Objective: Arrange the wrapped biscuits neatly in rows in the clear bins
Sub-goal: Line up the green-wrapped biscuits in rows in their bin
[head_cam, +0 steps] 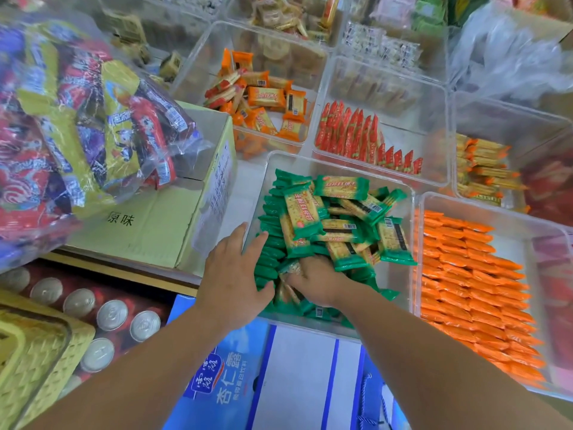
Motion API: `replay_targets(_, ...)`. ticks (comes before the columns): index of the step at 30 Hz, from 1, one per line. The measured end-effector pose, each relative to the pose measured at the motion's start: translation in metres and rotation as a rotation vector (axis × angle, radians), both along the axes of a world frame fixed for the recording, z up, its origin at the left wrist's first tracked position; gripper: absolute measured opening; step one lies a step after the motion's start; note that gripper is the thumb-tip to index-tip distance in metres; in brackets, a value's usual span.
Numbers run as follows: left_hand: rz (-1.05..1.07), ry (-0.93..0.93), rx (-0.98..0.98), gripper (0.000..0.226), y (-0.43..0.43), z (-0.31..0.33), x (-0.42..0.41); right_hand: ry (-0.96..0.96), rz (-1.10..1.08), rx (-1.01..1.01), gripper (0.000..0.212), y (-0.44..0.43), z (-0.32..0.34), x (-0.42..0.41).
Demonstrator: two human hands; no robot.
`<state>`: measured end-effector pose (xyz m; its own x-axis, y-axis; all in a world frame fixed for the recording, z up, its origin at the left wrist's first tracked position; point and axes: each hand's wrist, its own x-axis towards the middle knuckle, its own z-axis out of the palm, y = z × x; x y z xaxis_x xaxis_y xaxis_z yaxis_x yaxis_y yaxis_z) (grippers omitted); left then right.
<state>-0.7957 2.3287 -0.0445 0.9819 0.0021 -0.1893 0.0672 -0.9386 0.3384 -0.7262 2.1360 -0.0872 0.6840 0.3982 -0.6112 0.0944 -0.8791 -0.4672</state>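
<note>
A clear bin [310, 159] right in front of me holds green wrapped biscuits [341, 187] in a loose heap. Along its left wall a row of green packets [269, 218] stands on edge. My left hand [232, 274] lies with straight fingers against this row at the bin's near left corner, thumb spread toward the heap. My right hand [313, 280] is dug into the near side of the heap, fingers curled around some green packets and partly hidden by them.
Right of the bin stands a bin of orange packets [465, 274] in neat rows. Behind are bins of red packets [350, 138] and loose orange packets [266, 97]. At left: cardboard box [148, 225], snack bag [77, 119], cans [111, 315]. A blue carton [294, 367] sits below.
</note>
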Motion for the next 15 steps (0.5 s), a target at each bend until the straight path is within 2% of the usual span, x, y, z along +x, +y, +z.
replay_targets(6, -0.003, 0.004, -0.001, 0.089, 0.000, 0.000, 0.000, 0.026, 0.120, -0.064, 0.075, 0.007, 0.003, 0.003)
replay_targets(11, -0.008, -0.006, 0.000, 0.087, 0.000, 0.002, -0.001, 0.094, 0.097, 0.070, 0.058, 0.008, 0.022, 0.008)
replay_targets(15, -0.006, 0.001, 0.006, 0.088, 0.000, 0.002, 0.000, 0.170, 0.067, 0.162, 0.065, 0.000, 0.040, 0.007)
